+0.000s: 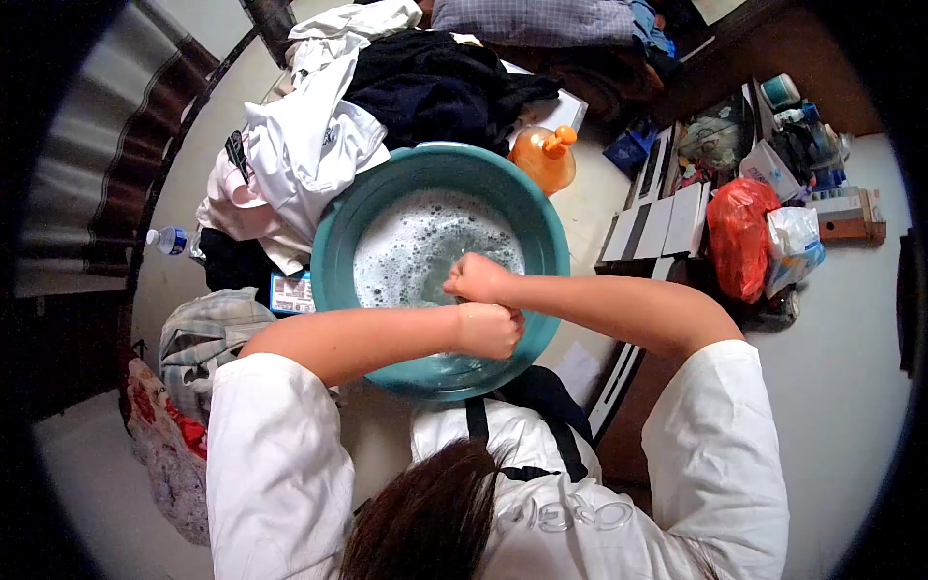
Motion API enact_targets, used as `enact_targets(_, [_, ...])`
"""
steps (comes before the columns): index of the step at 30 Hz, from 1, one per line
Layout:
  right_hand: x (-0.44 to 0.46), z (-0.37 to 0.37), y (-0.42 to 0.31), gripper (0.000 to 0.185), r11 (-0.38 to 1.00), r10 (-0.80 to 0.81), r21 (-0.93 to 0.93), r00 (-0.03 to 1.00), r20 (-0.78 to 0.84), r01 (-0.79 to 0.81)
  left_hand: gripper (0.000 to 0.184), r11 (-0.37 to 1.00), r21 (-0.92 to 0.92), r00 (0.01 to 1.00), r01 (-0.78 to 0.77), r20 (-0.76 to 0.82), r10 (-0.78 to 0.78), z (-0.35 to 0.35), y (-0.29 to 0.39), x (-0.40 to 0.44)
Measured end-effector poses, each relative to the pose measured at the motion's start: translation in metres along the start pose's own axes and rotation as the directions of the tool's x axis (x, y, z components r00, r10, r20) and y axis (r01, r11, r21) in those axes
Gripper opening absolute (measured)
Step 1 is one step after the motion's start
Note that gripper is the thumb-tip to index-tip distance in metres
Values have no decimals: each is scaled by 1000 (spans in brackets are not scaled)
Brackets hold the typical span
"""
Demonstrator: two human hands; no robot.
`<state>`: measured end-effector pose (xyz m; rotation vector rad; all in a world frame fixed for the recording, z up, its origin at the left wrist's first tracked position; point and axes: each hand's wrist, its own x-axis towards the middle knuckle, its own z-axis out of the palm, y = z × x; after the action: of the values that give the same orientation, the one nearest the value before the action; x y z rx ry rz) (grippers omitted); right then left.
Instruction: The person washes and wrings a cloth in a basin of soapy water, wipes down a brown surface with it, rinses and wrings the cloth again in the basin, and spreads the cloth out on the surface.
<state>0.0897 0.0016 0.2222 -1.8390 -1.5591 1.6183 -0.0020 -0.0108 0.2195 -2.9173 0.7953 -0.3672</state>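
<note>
A green plastic basin (338, 253) with sudsy water (406, 232) stands in front of me. Over its near half my forearms cross. My left hand (490, 330) is closed in a fist near the basin's right front side. Just beyond it, my right hand (478, 278) is also a closed fist, close above the foam. The two fists are near each other at the wrists and fingers. Anything inside either fist is hidden from view. Beyond the basin's right rim is an orange pump bottle (543, 158).
White clothes (314, 145) and dark clothes (435, 92) are heaped behind the basin. A plastic water bottle (169, 240) and a checked cloth (208, 333) lie left. To the right, a red plastic bag (742, 237) sits by a cabinet with drawers (652, 227).
</note>
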Motion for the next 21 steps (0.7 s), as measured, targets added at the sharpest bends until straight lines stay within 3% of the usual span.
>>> enact_targets(4, [-5,6,0,29,998,-43,50,998,-34,45,22,998,25,998,-50,33,49,0,5,-2])
enact_targets(7, [-2,6,2,29,998,-50,-39,997,-52,48,20,995,70,996,-72,52,69,-3,7,-2])
enact_targets(9, [-3,4,6,29,999,-30,34,998,-51,32,18,992,114,998,-49,34,45,-7,5,2])
enact_targets(12, [-5,-3,9,29,993,-26,113,999,-22,29,15,998,-28,983,-49,175,53,-24,-4,10])
enact_targets(15, [-5,-26,9,29,981,-99,164,995,-27,102,19,977,-211,1000,-28,-13,25,-53,-22,11])
enact_targets(17, [12,-32,33,34,938,-209,271,976,-59,217,25,978,-196,986,70,-135,-98,-74,-29,12])
enact_targets(18, [-28,-42,16,29,582,7,797,981,194,-162,29,974,-194,968,119,-194,-157,-82,-32,12])
enact_targets(19, [-48,-50,15,63,651,9,753,993,114,-92,32,951,-215,935,222,-231,-270,-86,-34,12])
enact_targets(21, [-76,-51,25,72,332,48,943,998,-41,23,37,873,-272,829,404,-295,-475,-92,-36,15])
